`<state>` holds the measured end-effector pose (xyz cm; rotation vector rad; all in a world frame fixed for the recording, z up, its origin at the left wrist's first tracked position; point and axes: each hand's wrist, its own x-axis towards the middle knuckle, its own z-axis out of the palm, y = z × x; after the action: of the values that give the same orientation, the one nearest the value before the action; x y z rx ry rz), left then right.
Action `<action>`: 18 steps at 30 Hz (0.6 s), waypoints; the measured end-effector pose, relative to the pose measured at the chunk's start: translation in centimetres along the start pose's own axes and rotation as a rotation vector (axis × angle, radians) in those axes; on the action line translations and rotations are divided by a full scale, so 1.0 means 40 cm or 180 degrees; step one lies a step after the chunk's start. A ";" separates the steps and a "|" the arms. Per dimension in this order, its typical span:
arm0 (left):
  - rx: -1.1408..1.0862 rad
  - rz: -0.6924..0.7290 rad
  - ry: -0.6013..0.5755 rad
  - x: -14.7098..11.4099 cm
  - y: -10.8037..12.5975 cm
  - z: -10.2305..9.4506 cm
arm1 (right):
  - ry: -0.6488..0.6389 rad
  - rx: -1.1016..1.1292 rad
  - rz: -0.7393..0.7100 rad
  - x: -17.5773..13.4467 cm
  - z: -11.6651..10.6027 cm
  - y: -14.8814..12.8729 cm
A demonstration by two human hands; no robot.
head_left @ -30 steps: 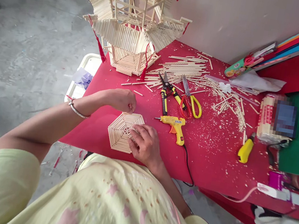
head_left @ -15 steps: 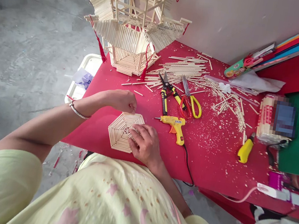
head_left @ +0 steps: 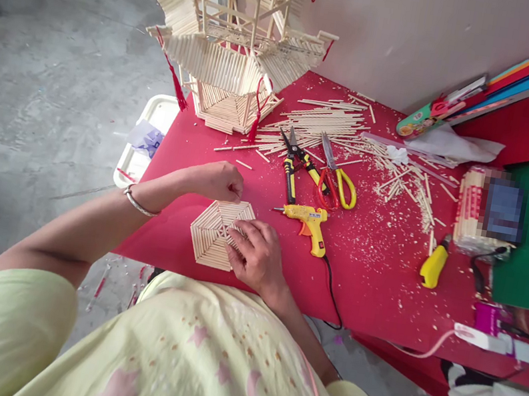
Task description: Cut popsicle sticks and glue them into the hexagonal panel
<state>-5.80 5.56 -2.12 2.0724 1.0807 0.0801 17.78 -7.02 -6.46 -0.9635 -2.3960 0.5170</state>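
Note:
A hexagonal panel of thin wooden sticks (head_left: 213, 243) lies flat on the red tabletop near its front edge. My right hand (head_left: 258, 254) holds the panel's right side, fingertips on its upper face and the thumb near the lower edge. Just above the panel's far edge, my left hand (head_left: 219, 180) is closed with its fingertips pinched together. Whatever it may hold is too small or hidden to make out. A yellow glue gun (head_left: 308, 222) lies right of the panel, its nozzle pointing left.
A tiered stick pagoda (head_left: 231, 64) with red tassels stands at the back left. Loose sticks (head_left: 327, 124), cutting pliers (head_left: 292, 169), scissors (head_left: 340, 184) and a yellow-handled tool (head_left: 435, 264) lie on the red table (head_left: 369, 297). A white tray (head_left: 161, 106) sits beyond the left edge.
My left hand has shifted very slightly at the panel's far edge, still closed. My right hand and the panel stay practically in place.

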 end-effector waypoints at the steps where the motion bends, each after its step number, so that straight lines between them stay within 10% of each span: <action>1: -0.0036 0.0032 0.0018 -0.001 -0.003 0.001 | -0.0006 -0.0003 0.0003 0.001 -0.001 -0.001; 18: -0.0226 0.0214 0.0119 -0.007 -0.024 0.013 | -0.0021 -0.0005 0.0009 0.003 -0.004 -0.003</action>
<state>-6.43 5.37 -3.02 2.0506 1.0159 0.1886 17.75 -6.99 -6.24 -0.9675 -2.4016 0.5202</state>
